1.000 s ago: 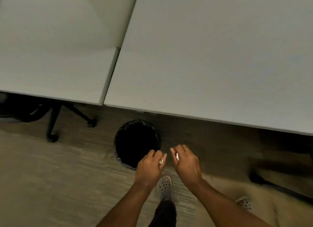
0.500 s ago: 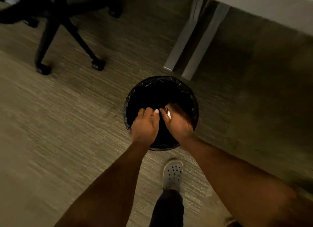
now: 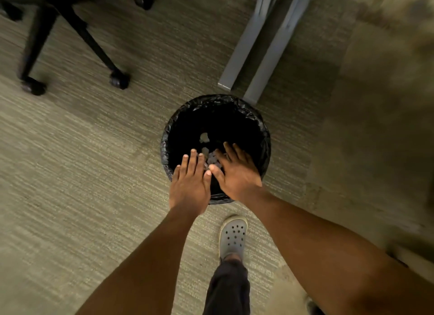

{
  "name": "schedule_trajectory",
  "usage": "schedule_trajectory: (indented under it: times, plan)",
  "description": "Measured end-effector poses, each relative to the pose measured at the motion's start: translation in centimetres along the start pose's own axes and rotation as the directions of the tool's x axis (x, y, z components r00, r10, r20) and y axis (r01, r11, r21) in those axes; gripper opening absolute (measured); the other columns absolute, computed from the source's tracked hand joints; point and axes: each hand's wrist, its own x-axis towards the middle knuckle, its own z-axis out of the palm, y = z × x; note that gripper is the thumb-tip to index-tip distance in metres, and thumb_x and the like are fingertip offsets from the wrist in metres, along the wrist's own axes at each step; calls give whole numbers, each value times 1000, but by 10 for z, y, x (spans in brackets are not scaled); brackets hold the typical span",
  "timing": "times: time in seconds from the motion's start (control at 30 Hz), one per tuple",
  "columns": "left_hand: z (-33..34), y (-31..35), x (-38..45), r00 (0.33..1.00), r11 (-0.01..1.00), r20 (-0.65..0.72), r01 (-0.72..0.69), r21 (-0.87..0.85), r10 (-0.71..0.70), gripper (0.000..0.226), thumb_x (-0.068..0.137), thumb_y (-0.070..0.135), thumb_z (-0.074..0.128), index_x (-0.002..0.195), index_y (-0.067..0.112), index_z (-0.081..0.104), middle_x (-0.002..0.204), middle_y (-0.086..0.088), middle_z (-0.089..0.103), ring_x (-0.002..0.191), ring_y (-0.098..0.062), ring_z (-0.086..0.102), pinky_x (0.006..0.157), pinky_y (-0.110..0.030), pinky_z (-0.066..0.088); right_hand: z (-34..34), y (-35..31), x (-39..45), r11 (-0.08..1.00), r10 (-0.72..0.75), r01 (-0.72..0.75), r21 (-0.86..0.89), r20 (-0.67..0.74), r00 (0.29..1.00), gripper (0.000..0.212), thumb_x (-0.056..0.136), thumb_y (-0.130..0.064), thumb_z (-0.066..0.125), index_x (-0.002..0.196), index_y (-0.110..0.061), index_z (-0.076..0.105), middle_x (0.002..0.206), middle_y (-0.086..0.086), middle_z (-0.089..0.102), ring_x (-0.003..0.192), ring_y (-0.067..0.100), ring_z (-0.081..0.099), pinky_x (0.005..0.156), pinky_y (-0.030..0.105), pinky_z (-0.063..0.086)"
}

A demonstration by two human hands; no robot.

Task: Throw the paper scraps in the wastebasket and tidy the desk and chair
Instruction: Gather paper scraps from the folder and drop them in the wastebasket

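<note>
Head view: flat hands [image 3: 212, 176] over wastebasket [image 3: 264, 136]

left hand [image 3: 190, 185] flat, fingers spread, right hand [image 3: 237, 173] likewise

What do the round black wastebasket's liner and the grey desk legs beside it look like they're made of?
Round black wastebasket's liner: thin glossy plastic film, judging by its crinkles and shiny highlights around the rim. Grey desk legs: probably painted or coated metal, given flat straight faces, sharp edges and a smooth satin sheen.
</note>
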Motion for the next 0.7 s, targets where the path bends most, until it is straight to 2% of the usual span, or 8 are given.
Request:
schedule_trajectory:
  times: [0.2, 0.33, 0.43, 0.57, 0.7]
  plan:
    - [-39, 30, -39, 999, 998, -13, -37, -46, 37, 65, 98, 46, -1, 154, 16, 9, 162, 0, -2, 148, -17, -6, 120, -37, 2, -45, -8, -53, 998, 23, -16, 62, -104, 994, 65, 96, -61, 15, 147, -25, 32, 157, 6, 29, 145, 25, 18, 117, 42, 16]
    - [-79, 67, -73, 994, 994, -13, -106, -13, 106, 57, 100, 38, 12, 151, 14, 22, 162, -4, 9, 148, -20, 2, 120, -39, 7, -84, -11, -106, 990, 61, -41, 135, -146, 987, 69, 96, -61, 11, 145, -20, 37, 154, 6, 33, 143, 24, 22, 116, 39, 15]
    - [-113, 104, -100, 983, 983, -6, -182, 19, 182, 55, 100, 33, 19, 149, 11, 27, 161, -6, 16, 147, -21, 9, 119, -39, 8, -121, -10, -150, 970, 123, -84, 228, -165, 979, 68, 97, -60, 15, 142, -18, 44, 153, 6, 36, 142, 24, 24, 115, 39, 16]
    - [-153, 160, -133, 950, 951, 46, -306, -40, 308, 54, 102, 33, 27, 152, 12, 21, 160, -5, 19, 146, -19, 12, 118, -37, 11, -164, 1, -213, 951, 184, -120, 285, -208, 961, 62, 98, -58, 17, 134, -19, 50, 147, 7, 44, 138, 24, 32, 115, 39, 20]
    - [-185, 218, -166, 877, 882, 95, -470, -30, 471, 54, 100, 33, 36, 151, 16, 27, 157, -4, 27, 144, -17, 20, 118, -33, 14, -200, 22, -283, 916, 295, -210, 341, -220, 930, 63, 98, -59, 15, 133, -20, 50, 145, 4, 46, 136, 21, 35, 115, 39, 22]
